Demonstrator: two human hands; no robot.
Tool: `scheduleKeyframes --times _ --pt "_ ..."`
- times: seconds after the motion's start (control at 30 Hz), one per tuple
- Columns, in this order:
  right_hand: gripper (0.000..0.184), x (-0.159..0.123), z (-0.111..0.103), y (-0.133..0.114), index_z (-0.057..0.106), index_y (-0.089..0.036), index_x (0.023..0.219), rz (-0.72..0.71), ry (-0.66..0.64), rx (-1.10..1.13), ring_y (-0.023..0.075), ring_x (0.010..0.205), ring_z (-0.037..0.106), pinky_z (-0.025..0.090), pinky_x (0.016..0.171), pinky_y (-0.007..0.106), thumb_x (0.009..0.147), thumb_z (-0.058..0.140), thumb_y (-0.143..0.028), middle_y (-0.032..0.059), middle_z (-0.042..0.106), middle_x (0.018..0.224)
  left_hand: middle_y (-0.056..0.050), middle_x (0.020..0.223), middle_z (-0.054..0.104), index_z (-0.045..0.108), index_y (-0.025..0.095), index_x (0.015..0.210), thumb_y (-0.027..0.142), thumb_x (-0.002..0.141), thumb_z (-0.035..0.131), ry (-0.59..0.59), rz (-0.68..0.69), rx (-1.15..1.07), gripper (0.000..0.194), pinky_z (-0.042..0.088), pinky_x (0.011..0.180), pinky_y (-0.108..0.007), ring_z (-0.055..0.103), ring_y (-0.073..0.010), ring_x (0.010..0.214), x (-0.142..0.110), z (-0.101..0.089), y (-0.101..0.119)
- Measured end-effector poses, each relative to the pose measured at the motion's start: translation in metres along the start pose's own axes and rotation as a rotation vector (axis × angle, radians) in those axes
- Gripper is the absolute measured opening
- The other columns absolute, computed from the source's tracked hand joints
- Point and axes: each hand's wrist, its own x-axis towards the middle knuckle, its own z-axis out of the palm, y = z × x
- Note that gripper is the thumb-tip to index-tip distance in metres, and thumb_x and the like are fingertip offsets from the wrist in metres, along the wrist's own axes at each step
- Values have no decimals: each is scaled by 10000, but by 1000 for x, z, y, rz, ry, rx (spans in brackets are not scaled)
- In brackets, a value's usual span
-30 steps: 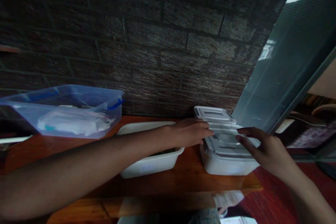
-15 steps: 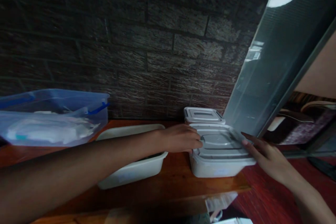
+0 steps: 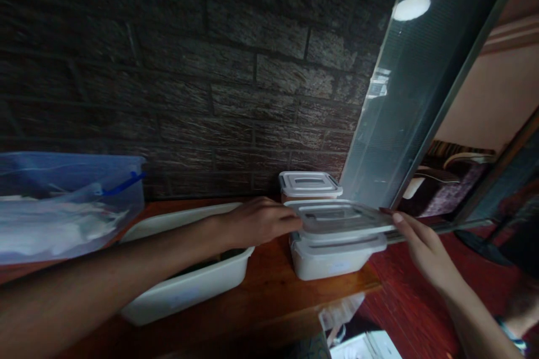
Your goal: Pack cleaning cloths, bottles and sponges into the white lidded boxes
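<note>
A translucent grey-white plastic lid (image 3: 343, 217) is raised above a white box (image 3: 337, 261), with a gap between them along the front. My left hand (image 3: 263, 221) pinches the lid's left end, and my right hand (image 3: 416, 241) grips its right end between thumb and fingers. Under my left forearm stands an open white bin (image 3: 202, 277); what lies inside is dark and mostly hidden by the arm. Just behind the raised lid is a smaller lidded container (image 3: 311, 182).
A clear blue-tinted tub (image 3: 84, 179) with white contents stands at the left on the wooden table (image 3: 273, 286). Behind runs a dark brick wall (image 3: 252, 78), meeting a glass panel (image 3: 404, 95). Part of another person (image 3: 520, 303) shows at the right edge.
The lid has come up off the white box, both hands holding its ends. My right hand, outstretched at the lid's edge before, is now closed on it. The view has shifted rightward.
</note>
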Motion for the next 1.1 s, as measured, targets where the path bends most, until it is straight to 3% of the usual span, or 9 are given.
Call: scheduleKeyframes --times 0.07,0.23,0.37,0.47,0.57,0.7,0.87,0.97,1.1 --pt "485 0 -2 -8 667 -232 1338 5 70 152 299 1281 630 433 1152 465 1017 477 -541 84 705 1336 -56 1080 761 713 194 1083 190 1033 470 108 -43 -37 248 533 839 -232 716 -161 944 -5 -19 2" --pt "442 11 9 -55 653 -215 1313 -98 159 327 290 1201 673 528 1050 441 985 570 -499 123 710 1296 -13 927 745 701 193 1010 307 986 600 410 -358 -154 154 538 779 -231 703 -149 831 -26 -64 11" --pt "597 30 38 -95 542 -208 1466 -258 100 335 265 1171 669 559 992 402 937 673 -451 126 686 1312 -4 898 728 615 196 967 399 930 674 595 -592 -581 214 597 753 -275 720 -183 841 -51 -84 14" --pt "650 42 70 -119 528 -176 1490 -304 9 364 211 879 707 608 762 324 931 680 -471 89 739 1084 8 868 711 575 207 1030 422 903 700 661 -734 -825 280 628 676 -302 719 -179 755 -78 -95 12" --pt "666 46 108 -146 563 -132 1459 -233 -130 399 165 579 637 561 522 286 930 656 -526 31 708 824 -1 833 717 589 217 1165 470 919 660 709 -909 -831 361 600 557 -267 692 -160 641 -115 -103 7" --pt "660 40 156 -182 547 -136 1466 -160 -325 476 167 425 601 481 379 282 958 585 -555 10 697 727 -18 733 715 595 201 1235 522 945 562 572 -1072 -591 434 532 426 -250 669 -185 533 -167 -104 -3" --pt "556 41 199 -207 617 -146 1370 -189 -383 417 168 343 532 388 322 258 1007 470 -541 -26 614 534 0 548 640 605 170 1143 558 952 458 283 -1225 -386 457 447 386 -257 603 -197 416 -205 -98 -5" --pt "525 48 215 -209 708 -124 1183 -252 -344 275 162 396 524 390 387 261 1022 395 -513 -11 598 528 -31 578 670 656 180 988 540 935 449 267 -1281 -270 418 454 432 -276 643 -223 485 -213 -97 -3" --pt "414 55 226 -204 757 -125 912 -304 -312 136 199 677 625 445 597 275 976 460 -405 40 706 733 -53 671 731 701 211 814 530 894 497 293 -1221 -167 387 524 597 -295 715 -263 687 -220 -93 -8"
